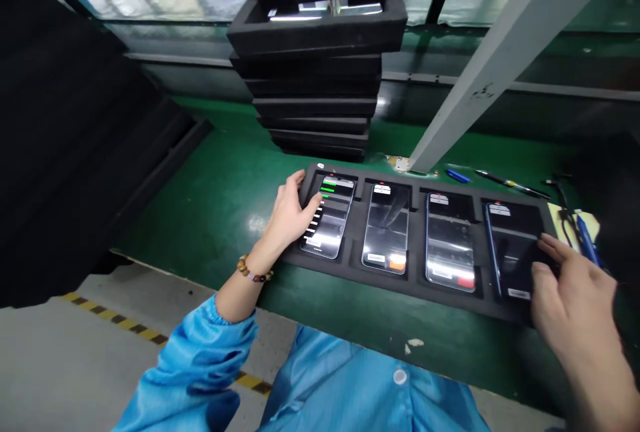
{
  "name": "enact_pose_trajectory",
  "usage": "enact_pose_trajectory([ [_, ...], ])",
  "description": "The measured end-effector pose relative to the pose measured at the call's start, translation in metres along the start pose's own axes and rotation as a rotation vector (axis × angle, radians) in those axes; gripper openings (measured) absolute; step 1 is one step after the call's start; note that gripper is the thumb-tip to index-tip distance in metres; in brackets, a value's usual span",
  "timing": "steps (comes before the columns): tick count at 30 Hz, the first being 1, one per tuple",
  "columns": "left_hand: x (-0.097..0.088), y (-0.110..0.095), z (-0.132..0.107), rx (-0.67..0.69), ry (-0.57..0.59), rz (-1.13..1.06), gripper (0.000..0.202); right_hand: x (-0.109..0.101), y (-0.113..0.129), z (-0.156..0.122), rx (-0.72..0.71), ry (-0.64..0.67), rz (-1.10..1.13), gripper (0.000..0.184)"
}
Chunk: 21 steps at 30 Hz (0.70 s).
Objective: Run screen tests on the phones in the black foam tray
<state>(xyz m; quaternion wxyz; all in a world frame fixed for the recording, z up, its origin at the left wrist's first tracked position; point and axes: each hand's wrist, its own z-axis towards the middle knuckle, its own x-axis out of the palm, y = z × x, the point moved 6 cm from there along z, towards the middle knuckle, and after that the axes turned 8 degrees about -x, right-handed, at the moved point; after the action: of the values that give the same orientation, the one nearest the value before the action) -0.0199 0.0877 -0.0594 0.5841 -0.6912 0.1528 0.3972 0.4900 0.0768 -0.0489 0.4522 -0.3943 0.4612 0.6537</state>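
Note:
A black foam tray (417, 232) lies on the green bench with several smartphones in its slots. My left hand (289, 215) grips the tray's left end, its thumb over the edge of the leftmost smartphone (330, 219), whose lit screen shows green and white text. At the other end, my right hand (570, 292) holds the tray's right side beside the rightmost smartphone (515, 249); part of its grip is hidden. Between them sit a smartphone (386, 229) with an orange patch on its screen and a smartphone (450, 239) with a red one.
Behind the tray rises a tall stack of black foam trays (320, 39). More dark foam trays (75, 125) lean at the left. A grey post (480, 85) slants up from the bench (200, 179). Pens (510, 182), a cable (565, 212) and yellow paper (590, 225) lie at the right.

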Motion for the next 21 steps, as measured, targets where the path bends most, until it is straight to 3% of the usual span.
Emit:
enact_pose_trajectory([
  [4,0.005,-0.028,-0.006,0.082,0.023,0.099,0.087,-0.001,0.0,0.002,0.155,0.003,0.147,0.067],
  [7,0.016,-0.048,-0.007,0.094,0.026,0.163,0.092,-0.008,-0.018,0.002,0.36,-0.077,0.225,0.065],
  [10,0.015,-0.045,-0.004,0.1,0.011,0.148,0.085,-0.015,-0.024,-0.002,0.5,-0.102,0.322,0.056],
  [13,-0.011,-0.013,0.002,0.092,-0.015,0.113,0.082,-0.024,0.011,-0.003,0.387,-0.128,0.512,0.048],
  [17,-0.057,0.038,0.004,-0.055,-0.101,0.083,0.084,-0.026,0.071,-0.006,0.189,-0.037,0.743,0.058],
  [19,-0.061,0.038,0.0,-0.059,-0.114,0.158,0.088,-0.02,0.075,-0.004,0.184,-0.012,0.743,0.06],
  [21,-0.05,0.021,-0.008,-0.02,-0.116,0.276,0.093,-0.01,0.065,0.001,0.192,0.016,0.632,0.064],
])
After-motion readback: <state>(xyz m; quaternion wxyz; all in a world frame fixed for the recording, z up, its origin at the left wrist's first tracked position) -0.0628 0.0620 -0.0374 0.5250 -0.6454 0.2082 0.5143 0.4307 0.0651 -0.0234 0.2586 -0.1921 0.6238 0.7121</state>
